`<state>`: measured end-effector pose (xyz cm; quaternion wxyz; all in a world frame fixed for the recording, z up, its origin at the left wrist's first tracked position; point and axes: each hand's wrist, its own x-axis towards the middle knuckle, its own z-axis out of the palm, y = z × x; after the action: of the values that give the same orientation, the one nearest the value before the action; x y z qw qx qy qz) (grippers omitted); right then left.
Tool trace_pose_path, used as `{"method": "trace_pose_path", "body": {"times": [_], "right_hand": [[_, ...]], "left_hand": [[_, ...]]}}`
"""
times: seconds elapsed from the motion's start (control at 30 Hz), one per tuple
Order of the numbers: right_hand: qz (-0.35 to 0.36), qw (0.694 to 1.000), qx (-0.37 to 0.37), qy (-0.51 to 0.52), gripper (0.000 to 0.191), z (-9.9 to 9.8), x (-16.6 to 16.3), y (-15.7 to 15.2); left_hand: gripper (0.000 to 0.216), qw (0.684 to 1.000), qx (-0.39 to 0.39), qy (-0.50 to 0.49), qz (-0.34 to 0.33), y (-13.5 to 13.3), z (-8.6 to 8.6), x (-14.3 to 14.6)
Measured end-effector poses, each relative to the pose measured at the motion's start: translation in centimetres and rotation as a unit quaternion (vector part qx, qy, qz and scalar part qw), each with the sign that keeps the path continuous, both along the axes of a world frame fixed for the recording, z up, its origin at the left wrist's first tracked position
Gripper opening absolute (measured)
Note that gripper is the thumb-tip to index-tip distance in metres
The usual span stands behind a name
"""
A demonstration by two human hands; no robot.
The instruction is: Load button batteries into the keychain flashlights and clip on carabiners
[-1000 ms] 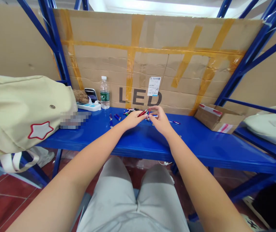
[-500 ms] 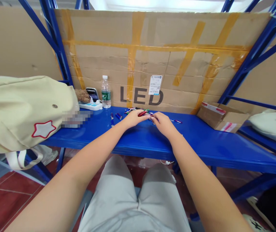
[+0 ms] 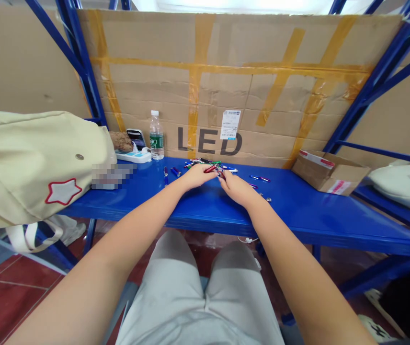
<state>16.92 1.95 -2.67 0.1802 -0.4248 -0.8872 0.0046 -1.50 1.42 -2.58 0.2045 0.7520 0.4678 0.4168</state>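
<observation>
1. Red pen part point(image 3: 210, 169): held over the bench point(image 3: 198, 211), just in front of the pen pile point(image 3: 200, 161).
2. Left grip point(image 3: 195, 177) — clamped on the red pen part. Right grip point(image 3: 236, 186) — fingertips close by; cannot tell whether they are clamped on anything.
3. Step in hand, as judged: close two-handed handling of small parts.
4. Next move, as judged, calls for a steady left hold and fine right-finger control.
5. Outward: blue barrels point(image 3: 175, 171) lie left, loose pens point(image 3: 259, 178) right.

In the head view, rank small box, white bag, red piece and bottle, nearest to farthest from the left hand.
1. Red piece, in the left hand
2. Bottle, back left
3. Small box, right
4. White bag, far right
</observation>
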Motion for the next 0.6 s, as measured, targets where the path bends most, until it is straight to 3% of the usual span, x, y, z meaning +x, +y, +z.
{"method": "trace_pose_path", "body": {"times": [0.2, 0.37, 0.6], "right_hand": [[-0.026, 0.999, -0.003, -0.04, 0.027, 0.2, -0.5, -0.6], [-0.037, 0.999, -0.005, 0.006, 0.026, 0.3, -0.2, 0.2], [-0.023, 0.998, -0.02, 0.055, 0.026, 0.0, -0.2, 0.5]], "left_hand": [[0.027, 0.999, 0.007, 0.046, 0.006, -0.1, -0.1, 0.2], [0.039, 0.992, 0.037, 0.12, 0.004, -0.4, 0.0, 0.4], [0.03, 0.981, 0.024, 0.194, 0.002, -0.5, 0.0, 0.6]]}}
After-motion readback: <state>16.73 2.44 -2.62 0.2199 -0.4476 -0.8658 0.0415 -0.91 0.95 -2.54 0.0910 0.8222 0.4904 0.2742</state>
